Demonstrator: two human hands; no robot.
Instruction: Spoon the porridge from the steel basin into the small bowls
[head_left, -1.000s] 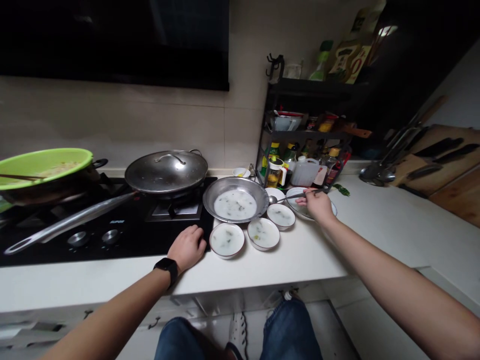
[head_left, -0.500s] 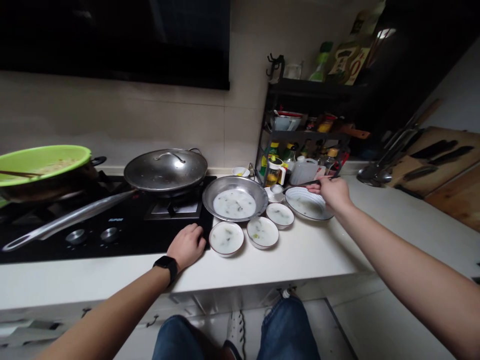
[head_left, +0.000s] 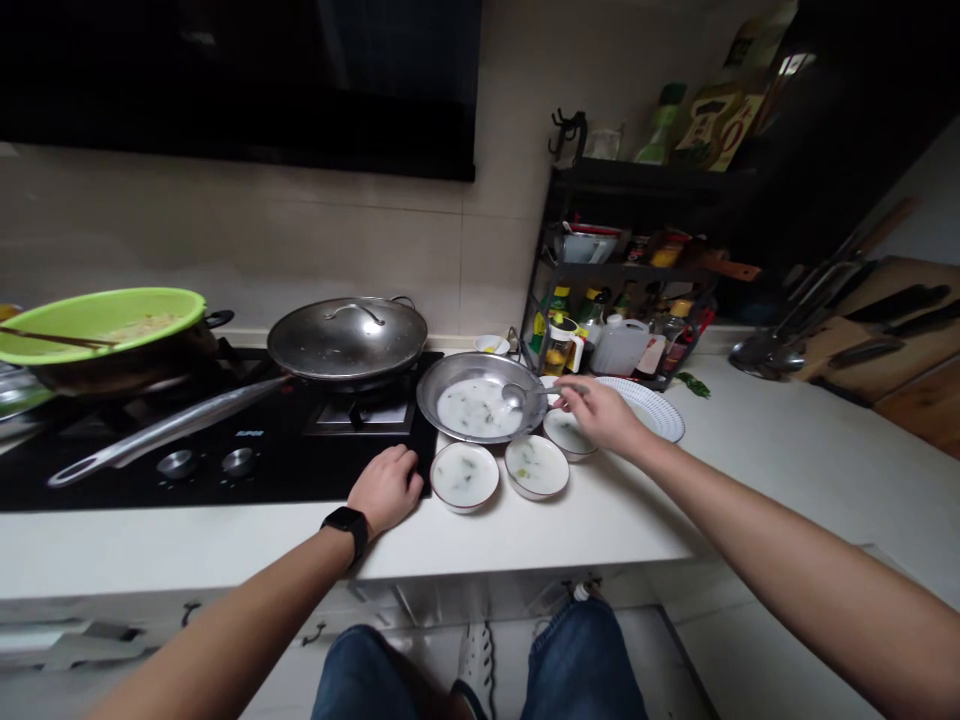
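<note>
My right hand grips the handle of a metal ladle. The ladle's head is over the right side of a wide steel basin of milky soup with dark green bits. My left hand rests, fingers curled and nothing visible in them, at the stove's right edge. Before the basin stand two small bowls of the same soup, a left bowl and a right bowl. A third small bowl is partly hidden by my right hand. Behind that hand is a larger patterned bowl.
A lidded wok sits on the black stove, its long handle pointing left. Further left, a green basin rests on a pot. Behind the bowls stands a seasoning rack with bottles. Knives and boards lean at the right.
My right hand has moved left with the ladle, from over the patterned bowl to the steel basin. My left hand has stayed at the stove's edge. The view has shifted slightly.
</note>
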